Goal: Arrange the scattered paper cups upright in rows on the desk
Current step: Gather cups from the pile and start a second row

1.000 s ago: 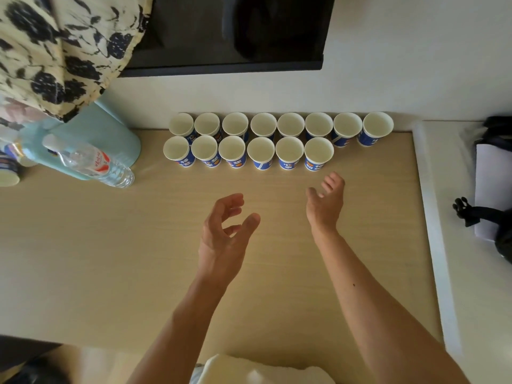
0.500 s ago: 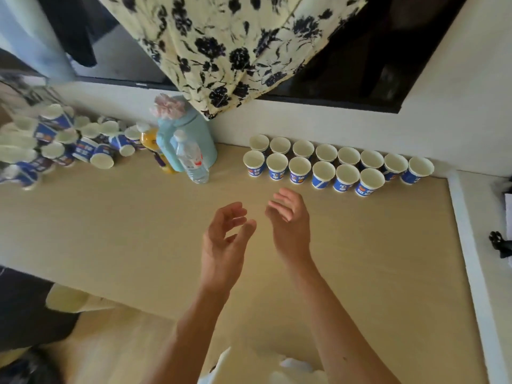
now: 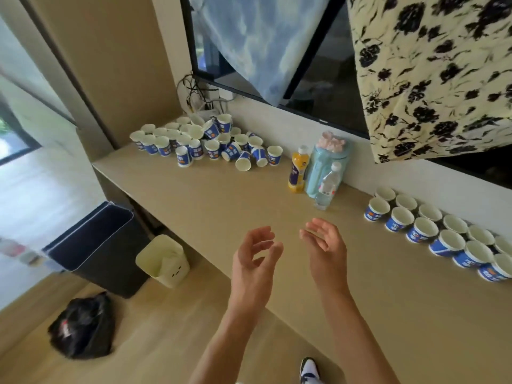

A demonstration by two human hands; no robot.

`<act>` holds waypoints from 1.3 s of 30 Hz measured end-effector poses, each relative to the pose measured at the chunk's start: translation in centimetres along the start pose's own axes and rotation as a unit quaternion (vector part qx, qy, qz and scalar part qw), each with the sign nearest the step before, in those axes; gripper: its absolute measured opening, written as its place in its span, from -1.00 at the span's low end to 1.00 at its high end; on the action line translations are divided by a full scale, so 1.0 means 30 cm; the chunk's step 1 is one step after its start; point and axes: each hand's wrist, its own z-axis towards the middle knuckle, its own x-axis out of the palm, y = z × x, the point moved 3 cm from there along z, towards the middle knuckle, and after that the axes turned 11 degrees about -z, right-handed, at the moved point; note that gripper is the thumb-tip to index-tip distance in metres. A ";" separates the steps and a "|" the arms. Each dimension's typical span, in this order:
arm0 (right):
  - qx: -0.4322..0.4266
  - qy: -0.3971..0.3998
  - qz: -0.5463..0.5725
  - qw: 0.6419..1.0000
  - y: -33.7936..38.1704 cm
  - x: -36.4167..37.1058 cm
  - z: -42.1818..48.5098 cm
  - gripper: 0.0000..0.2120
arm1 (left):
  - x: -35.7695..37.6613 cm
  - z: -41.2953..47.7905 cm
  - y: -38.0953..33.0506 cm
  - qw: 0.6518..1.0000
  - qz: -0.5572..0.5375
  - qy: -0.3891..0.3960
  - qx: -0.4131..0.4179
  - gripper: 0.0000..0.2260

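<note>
A heap of blue-and-white paper cups point(image 3: 206, 144) lies scattered at the far left end of the wooden desk point(image 3: 221, 200), some upright, some tipped over. At the right, two neat rows of upright cups point(image 3: 432, 231) run along the wall. My left hand point(image 3: 253, 261) and my right hand point(image 3: 325, 249) hover side by side over the bare middle of the desk, fingers loosely curled, holding nothing. Both hands are well apart from either group of cups.
An orange juice bottle point(image 3: 297, 173), a pale blue container point(image 3: 322, 164) and a clear water bottle point(image 3: 328, 187) stand between the two cup groups. Below the desk's left edge are a dark bin point(image 3: 102, 248), a cream bin point(image 3: 163, 260) and a black bag point(image 3: 83, 325). Cloths hang above.
The view has swung left from the arranged rows to the scattered heap. Both hands have drawn back from the rows and come closer together over the middle of the desk.
</note>
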 end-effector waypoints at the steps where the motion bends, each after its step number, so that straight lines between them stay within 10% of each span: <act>1: 0.003 0.006 -0.002 1.000 -0.001 0.032 -0.009 -0.68 | -0.029 0.008 -0.009 1.000 0.000 -0.003 0.001 -0.68; 39: 0.096 0.051 -0.017 0.994 0.133 1.200 0.770 -0.63 | -0.629 1.593 -0.075 0.992 0.093 0.033 -0.073 -0.74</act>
